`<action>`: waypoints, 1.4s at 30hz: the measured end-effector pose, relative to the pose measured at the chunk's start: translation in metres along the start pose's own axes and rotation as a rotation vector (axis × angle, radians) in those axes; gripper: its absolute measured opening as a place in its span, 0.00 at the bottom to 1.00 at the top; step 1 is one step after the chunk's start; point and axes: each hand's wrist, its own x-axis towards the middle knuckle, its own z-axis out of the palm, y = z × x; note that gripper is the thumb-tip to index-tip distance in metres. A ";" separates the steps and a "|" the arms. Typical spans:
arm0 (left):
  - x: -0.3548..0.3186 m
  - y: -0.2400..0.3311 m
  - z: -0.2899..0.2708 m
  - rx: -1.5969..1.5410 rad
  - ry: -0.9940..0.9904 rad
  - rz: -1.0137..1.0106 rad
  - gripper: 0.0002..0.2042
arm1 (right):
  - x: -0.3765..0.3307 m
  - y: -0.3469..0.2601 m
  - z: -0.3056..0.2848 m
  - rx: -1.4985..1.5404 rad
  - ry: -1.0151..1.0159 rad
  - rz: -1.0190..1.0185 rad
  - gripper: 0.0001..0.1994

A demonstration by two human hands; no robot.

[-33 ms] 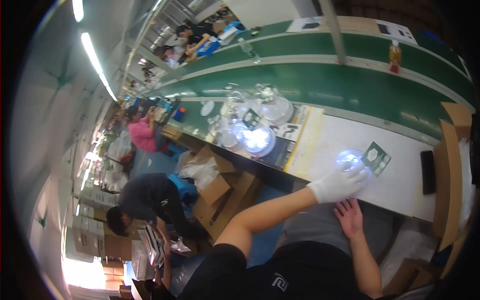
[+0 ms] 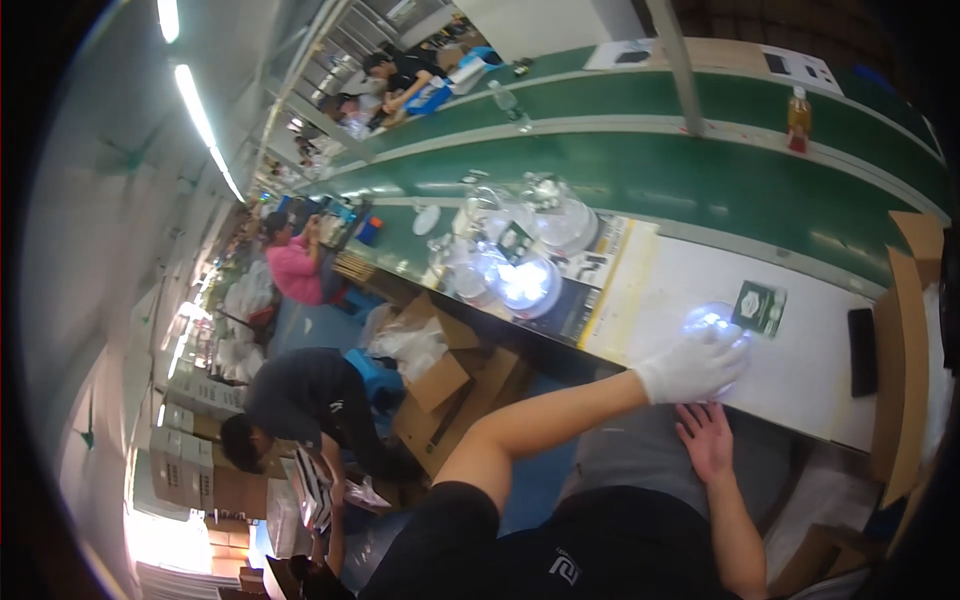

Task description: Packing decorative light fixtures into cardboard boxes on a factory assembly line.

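Observation:
My left hand (image 2: pixel 698 367), in a white glove, reaches across to the white worktop with its fingers closed over a round clear lamp (image 2: pixel 708 318) that glows bluish white. The glove hides much of the lamp. Beside it is a green printed card (image 2: pixel 760 308); whether it is joined to the lamp I cannot tell. Just below the glove, at the worktop's near edge, my bare right hand (image 2: pixel 708 440) is open with fingers spread, holding nothing. Further left on the bench stand several round clear lamps, one brightly lit lamp (image 2: pixel 527 285) among them, with another green card (image 2: pixel 515 242).
A black phone (image 2: pixel 861 352) lies right of the card, beside an open carton (image 2: pixel 900 350). Behind runs a green conveyor belt (image 2: pixel 690 175), with a drink bottle (image 2: pixel 798 120) beyond. At left, a person (image 2: pixel 310 405) bends near an open box (image 2: pixel 430 345); others sit further off.
The green card beside the lamp has turned more upright and shifted slightly away from the glove. The whole view has shifted a little; my hands stay in nearly the same places.

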 end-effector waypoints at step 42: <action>0.013 -0.034 0.000 -0.712 0.006 -0.779 0.29 | -0.008 -0.017 0.011 -0.020 0.032 -0.023 0.14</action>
